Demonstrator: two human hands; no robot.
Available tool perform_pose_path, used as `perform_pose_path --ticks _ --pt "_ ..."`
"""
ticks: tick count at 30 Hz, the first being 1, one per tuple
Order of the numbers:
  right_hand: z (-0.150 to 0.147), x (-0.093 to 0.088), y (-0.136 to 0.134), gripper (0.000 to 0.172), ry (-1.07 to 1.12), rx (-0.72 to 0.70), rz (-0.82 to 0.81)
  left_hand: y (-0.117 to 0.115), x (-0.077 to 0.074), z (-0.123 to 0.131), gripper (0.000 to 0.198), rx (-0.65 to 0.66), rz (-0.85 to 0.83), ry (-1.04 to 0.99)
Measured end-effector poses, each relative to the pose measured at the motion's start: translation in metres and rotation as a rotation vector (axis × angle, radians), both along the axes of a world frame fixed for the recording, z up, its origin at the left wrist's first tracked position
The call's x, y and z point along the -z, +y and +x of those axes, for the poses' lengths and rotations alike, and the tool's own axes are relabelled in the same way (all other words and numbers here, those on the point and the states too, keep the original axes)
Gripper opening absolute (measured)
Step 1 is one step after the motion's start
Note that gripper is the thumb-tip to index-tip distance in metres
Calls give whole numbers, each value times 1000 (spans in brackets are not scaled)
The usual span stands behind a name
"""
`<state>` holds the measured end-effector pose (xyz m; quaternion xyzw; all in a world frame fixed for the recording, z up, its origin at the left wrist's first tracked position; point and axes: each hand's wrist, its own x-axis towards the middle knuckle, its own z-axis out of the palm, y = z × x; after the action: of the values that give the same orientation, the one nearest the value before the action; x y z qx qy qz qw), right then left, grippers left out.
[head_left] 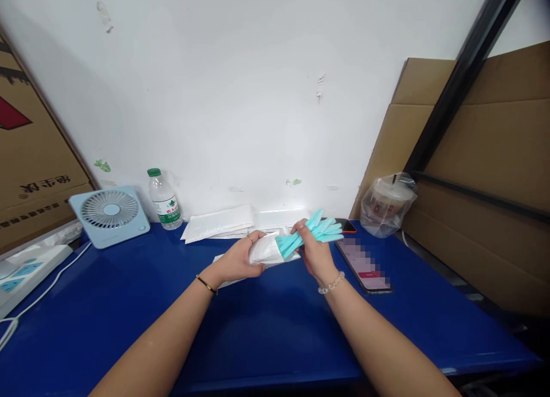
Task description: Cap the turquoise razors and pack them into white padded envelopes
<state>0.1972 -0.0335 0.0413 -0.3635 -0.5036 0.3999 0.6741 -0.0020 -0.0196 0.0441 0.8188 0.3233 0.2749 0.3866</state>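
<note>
My left hand [240, 258] is closed around a small white plastic bag [265, 250] held over the blue table [258, 328]. A bunch of teal strips [315, 231] sticks halfway out of the bag's right end. My right hand [313, 254] grips those strips near the bag's mouth, fingers pinched around them. Both hands hover just above the table, near a stack of white bags [221, 222] lying by the wall.
A small blue desk fan [109, 215] and a water bottle [164, 199] stand at the back left. A white power strip [21, 271] lies at the far left. A phone [365, 265] and a bagged drink cup [387, 205] sit on the right, with cardboard boxes [485, 173] beyond.
</note>
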Motion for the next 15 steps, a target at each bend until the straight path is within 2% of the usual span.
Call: perform_pose_path --ticks 2,4,9,12,15 --pt "-2 -16 -4 28 -149 12 89 -1 1 3 53 15 -46 -115" --pt "-5 -32 -5 28 -274 -61 131 -2 2 6 55 16 -74 -249" --pt "-20 -64 -2 22 -390 -260 60 -2 6 10 64 -7 -91 -512" --pt "-33 -76 3 27 -430 -339 -38 -3 6 12 85 -15 -37 -528" --pt "-43 -87 7 25 -558 -447 -38 -4 2 10 100 -59 70 -422"
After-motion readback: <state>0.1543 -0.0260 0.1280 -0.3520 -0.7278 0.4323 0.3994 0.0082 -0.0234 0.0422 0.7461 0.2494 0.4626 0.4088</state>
